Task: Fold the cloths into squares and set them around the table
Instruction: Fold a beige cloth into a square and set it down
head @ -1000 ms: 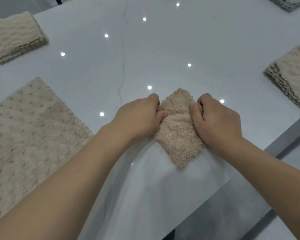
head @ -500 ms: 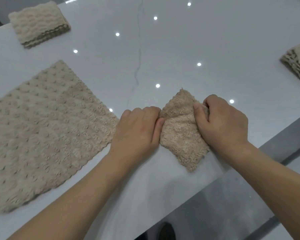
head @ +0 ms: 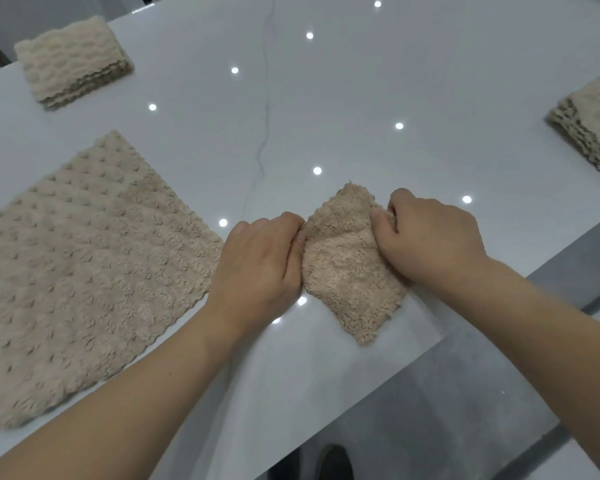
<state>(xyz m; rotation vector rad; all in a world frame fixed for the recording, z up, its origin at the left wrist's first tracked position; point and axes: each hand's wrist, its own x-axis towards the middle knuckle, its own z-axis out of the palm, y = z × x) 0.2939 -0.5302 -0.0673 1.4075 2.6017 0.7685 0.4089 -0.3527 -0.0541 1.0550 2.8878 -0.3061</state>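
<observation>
Beige folded cloth [head: 347,268] on the white table [head: 361,81], gripped by curled fingers of left hand [head: 260,268] and right hand [head: 426,237].

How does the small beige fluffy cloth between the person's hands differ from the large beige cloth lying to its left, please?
The small beige fluffy cloth is folded into a compact square, while the large beige dotted cloth lies spread open in a single layer. The small one is gripped at its sides by the left hand and the right hand; the large one lies untouched. The large one shows a raised dot pattern; the small one looks plain and shaggy. Both are beige and rest on the white table.
</observation>
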